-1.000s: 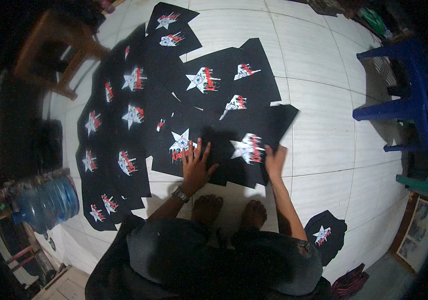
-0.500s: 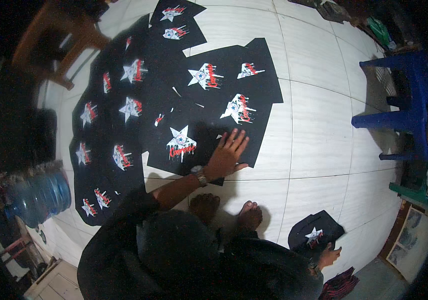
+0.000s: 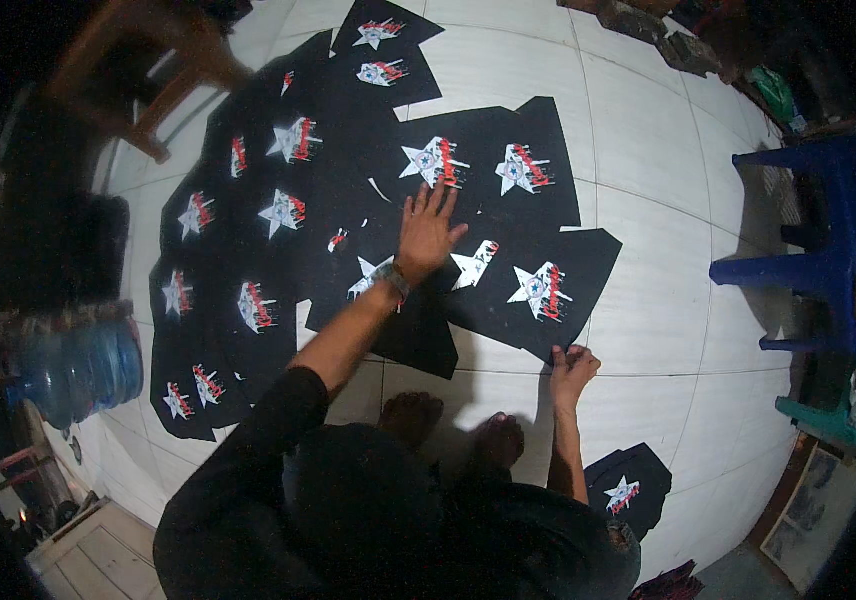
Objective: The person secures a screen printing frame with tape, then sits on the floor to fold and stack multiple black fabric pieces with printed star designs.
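Observation:
Black cut fabric pieces [image 3: 418, 210] printed with white stars and red lettering overlap across the floor in front of me. My left hand [image 3: 428, 235] lies on them, palm down with its fingers stretched out, its fingertips touching one of the star prints. My right hand [image 3: 573, 372] pinches the near corner of a black fabric piece [image 3: 508, 320] at the right, which carries a star print and partly covers the pieces beneath. Beside my right forearm rests a small stack of black fabric pieces [image 3: 628, 492] with a star print on top.
White floor tiles [image 3: 648, 300] extend to the right, toward a blue plastic stool [image 3: 808, 240]. A brown chair [image 3: 158, 80] stands at the far left. Large blue water bottles [image 3: 88, 375] lie at the left. My bare feet [image 3: 498, 435] are close to the near edge of the fabric.
My right hand has gone from the small stack to the corner of a fabric piece now lying at the right of the spread. My left hand has moved farther away and slightly left.

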`<action>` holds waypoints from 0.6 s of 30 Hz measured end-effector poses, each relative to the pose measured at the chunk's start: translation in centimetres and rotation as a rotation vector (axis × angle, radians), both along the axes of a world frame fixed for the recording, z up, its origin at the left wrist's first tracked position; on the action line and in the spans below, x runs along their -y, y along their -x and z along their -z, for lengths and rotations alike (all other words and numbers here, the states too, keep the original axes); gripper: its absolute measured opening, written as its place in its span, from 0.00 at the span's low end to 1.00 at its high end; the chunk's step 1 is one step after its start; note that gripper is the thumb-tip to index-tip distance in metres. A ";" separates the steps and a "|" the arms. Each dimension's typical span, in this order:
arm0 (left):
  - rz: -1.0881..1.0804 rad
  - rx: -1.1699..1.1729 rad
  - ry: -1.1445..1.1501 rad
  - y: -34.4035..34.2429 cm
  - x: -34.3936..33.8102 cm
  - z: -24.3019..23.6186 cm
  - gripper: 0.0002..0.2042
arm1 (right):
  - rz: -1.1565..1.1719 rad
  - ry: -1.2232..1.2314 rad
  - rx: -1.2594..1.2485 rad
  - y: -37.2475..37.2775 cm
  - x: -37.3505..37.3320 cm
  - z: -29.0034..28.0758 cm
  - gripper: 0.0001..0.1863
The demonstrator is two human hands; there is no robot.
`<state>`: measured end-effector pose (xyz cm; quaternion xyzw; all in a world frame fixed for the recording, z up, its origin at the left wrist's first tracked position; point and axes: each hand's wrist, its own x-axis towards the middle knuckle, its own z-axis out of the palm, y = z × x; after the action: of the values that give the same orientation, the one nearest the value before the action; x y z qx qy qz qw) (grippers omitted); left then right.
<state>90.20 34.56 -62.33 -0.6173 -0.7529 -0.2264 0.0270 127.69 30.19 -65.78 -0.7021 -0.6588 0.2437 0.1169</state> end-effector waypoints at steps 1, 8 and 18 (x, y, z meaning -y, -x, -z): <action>0.033 -0.017 0.083 1.7 -0.4 1.6 0.25 | -0.020 0.079 -0.022 -0.9 -0.4 0.2 0.26; 0.454 -0.072 -0.227 -1.1 -1.6 0.9 0.16 | 0.474 0.000 -0.689 -7.8 1.8 0.1 0.08; 0.909 0.468 0.247 -26.2 8.6 0.9 0.23 | 0.531 0.430 -1.366 -7.6 0.8 -3.7 0.15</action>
<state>116.39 25.92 -63.19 -0.8131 -0.4160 -0.2567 -0.3161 135.32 29.41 -62.09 -0.5375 -0.1876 0.7104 0.4137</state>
